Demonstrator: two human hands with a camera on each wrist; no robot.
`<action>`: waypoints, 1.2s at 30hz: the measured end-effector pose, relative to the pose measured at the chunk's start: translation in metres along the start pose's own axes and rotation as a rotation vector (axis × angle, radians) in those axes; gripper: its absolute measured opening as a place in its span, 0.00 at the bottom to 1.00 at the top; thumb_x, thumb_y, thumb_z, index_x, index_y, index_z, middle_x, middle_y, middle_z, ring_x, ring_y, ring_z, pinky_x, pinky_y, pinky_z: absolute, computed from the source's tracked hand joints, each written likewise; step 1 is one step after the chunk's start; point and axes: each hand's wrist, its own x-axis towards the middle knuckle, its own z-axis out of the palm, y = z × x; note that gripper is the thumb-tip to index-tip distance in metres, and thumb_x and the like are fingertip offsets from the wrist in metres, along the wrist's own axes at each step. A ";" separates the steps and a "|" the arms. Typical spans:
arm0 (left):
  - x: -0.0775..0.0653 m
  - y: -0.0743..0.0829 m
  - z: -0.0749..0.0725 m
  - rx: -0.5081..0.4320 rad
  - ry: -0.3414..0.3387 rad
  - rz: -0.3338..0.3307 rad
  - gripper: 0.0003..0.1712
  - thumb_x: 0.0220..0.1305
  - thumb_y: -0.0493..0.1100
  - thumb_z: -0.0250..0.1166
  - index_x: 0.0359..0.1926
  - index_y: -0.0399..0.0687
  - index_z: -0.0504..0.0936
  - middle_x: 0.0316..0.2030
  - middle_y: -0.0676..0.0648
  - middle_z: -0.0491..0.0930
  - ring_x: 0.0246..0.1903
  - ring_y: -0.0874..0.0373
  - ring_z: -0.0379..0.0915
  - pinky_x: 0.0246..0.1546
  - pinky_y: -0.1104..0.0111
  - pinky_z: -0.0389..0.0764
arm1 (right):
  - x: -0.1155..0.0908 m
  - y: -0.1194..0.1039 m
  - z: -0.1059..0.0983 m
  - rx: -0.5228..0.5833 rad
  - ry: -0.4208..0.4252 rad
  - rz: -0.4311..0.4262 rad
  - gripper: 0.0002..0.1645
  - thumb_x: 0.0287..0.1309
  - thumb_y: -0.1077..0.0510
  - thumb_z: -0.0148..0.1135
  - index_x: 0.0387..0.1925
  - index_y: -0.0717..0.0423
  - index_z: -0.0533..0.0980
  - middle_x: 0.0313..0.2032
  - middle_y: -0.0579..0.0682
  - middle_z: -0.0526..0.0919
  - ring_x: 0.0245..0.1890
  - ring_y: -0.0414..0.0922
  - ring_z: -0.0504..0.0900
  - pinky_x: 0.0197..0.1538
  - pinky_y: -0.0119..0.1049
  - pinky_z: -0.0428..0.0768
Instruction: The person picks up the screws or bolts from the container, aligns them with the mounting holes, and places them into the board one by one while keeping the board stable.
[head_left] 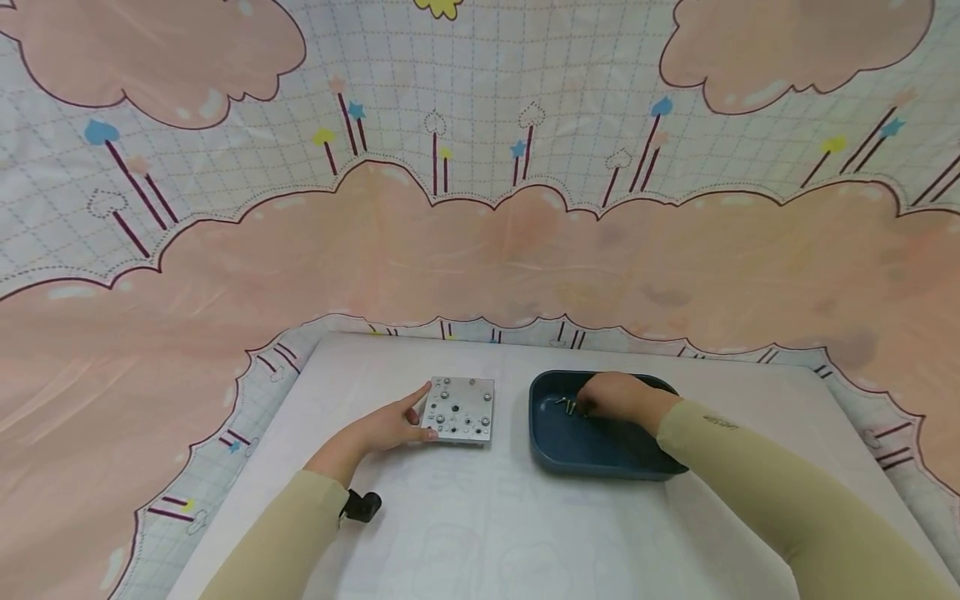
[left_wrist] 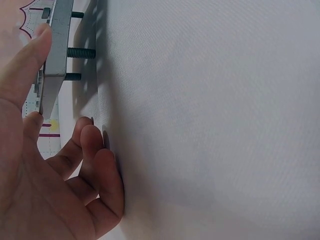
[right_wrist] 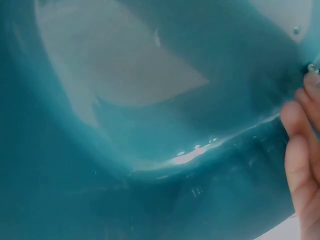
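Note:
A square grey metal plate (head_left: 457,410) with several screws and holes in its top lies on the table left of centre. My left hand (head_left: 386,423) grips it at its left edge, thumb and forefinger spread along that side. Threaded screw ends (left_wrist: 81,52) stick out beneath the plate in the left wrist view, where the other fingers curl near the cloth. Inside a dark blue tray (head_left: 551,454), my right hand (head_left: 618,395) reaches down with bent fingers beside several small screws (head_left: 567,406). At its fingertips in the right wrist view is a small shiny piece (right_wrist: 312,68); whether they pinch it is unclear.
A white cloth (head_left: 480,533) covers the table. Behind it hangs a patterned curtain (head_left: 480,250) that also runs down both sides. A black device (head_left: 363,506) sits at the left wrist. The tray's raised walls surround my right hand.

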 end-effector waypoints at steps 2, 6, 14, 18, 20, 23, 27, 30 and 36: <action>0.000 0.001 0.000 0.006 -0.001 0.004 0.61 0.53 0.62 0.74 0.79 0.63 0.46 0.43 0.46 0.70 0.41 0.52 0.66 0.46 0.56 0.66 | 0.000 0.000 0.001 -0.049 0.026 -0.044 0.06 0.57 0.63 0.70 0.37 0.53 0.87 0.34 0.45 0.85 0.35 0.43 0.81 0.44 0.41 0.80; 0.000 0.000 0.000 0.010 0.002 0.002 0.61 0.53 0.61 0.74 0.79 0.64 0.46 0.43 0.46 0.70 0.41 0.52 0.66 0.46 0.56 0.66 | 0.001 -0.001 0.002 -0.084 0.055 -0.073 0.05 0.57 0.63 0.70 0.35 0.52 0.86 0.32 0.44 0.84 0.33 0.43 0.81 0.42 0.41 0.81; 0.002 0.000 0.001 0.007 0.009 0.000 0.62 0.52 0.61 0.75 0.79 0.64 0.46 0.43 0.46 0.70 0.41 0.52 0.66 0.46 0.56 0.66 | 0.005 0.000 0.005 -0.046 0.023 -0.039 0.04 0.56 0.59 0.72 0.35 0.51 0.86 0.31 0.41 0.83 0.31 0.38 0.79 0.41 0.39 0.80; 0.001 0.001 0.001 0.009 0.011 -0.002 0.61 0.53 0.60 0.75 0.79 0.64 0.46 0.42 0.47 0.70 0.41 0.52 0.66 0.46 0.56 0.66 | 0.007 0.001 0.006 -0.027 0.011 -0.030 0.06 0.55 0.58 0.72 0.37 0.50 0.86 0.31 0.40 0.84 0.31 0.37 0.79 0.42 0.39 0.80; 0.001 0.001 0.001 0.011 0.012 -0.004 0.61 0.53 0.60 0.75 0.79 0.64 0.46 0.42 0.47 0.70 0.41 0.52 0.66 0.46 0.56 0.66 | 0.008 0.001 0.007 -0.022 0.013 -0.034 0.06 0.55 0.58 0.72 0.37 0.51 0.86 0.32 0.41 0.84 0.31 0.37 0.79 0.42 0.39 0.80; 0.000 0.002 0.001 0.011 0.012 -0.006 0.61 0.53 0.60 0.75 0.79 0.64 0.46 0.42 0.47 0.70 0.41 0.53 0.66 0.46 0.56 0.66 | 0.008 0.000 0.007 -0.022 0.016 -0.037 0.07 0.55 0.58 0.72 0.37 0.51 0.87 0.32 0.41 0.84 0.31 0.38 0.79 0.42 0.39 0.80; 0.000 0.002 0.001 0.007 0.009 -0.005 0.61 0.53 0.60 0.75 0.79 0.64 0.46 0.42 0.46 0.70 0.41 0.53 0.66 0.46 0.56 0.66 | 0.007 -0.002 0.006 -0.029 0.022 -0.040 0.07 0.55 0.58 0.73 0.37 0.51 0.87 0.32 0.42 0.85 0.32 0.38 0.80 0.42 0.39 0.81; -0.001 0.003 0.000 0.009 0.008 0.000 0.61 0.53 0.59 0.75 0.79 0.62 0.46 0.42 0.46 0.69 0.41 0.52 0.66 0.45 0.56 0.66 | 0.007 -0.002 0.006 -0.037 0.027 -0.039 0.07 0.55 0.58 0.73 0.37 0.51 0.87 0.32 0.42 0.85 0.32 0.38 0.80 0.42 0.39 0.81; 0.000 0.001 0.001 0.000 0.009 -0.007 0.61 0.53 0.59 0.75 0.79 0.64 0.46 0.42 0.46 0.69 0.41 0.52 0.66 0.46 0.56 0.65 | 0.008 -0.004 0.006 -0.048 0.015 -0.023 0.07 0.56 0.58 0.72 0.38 0.51 0.87 0.32 0.42 0.85 0.32 0.38 0.80 0.42 0.39 0.81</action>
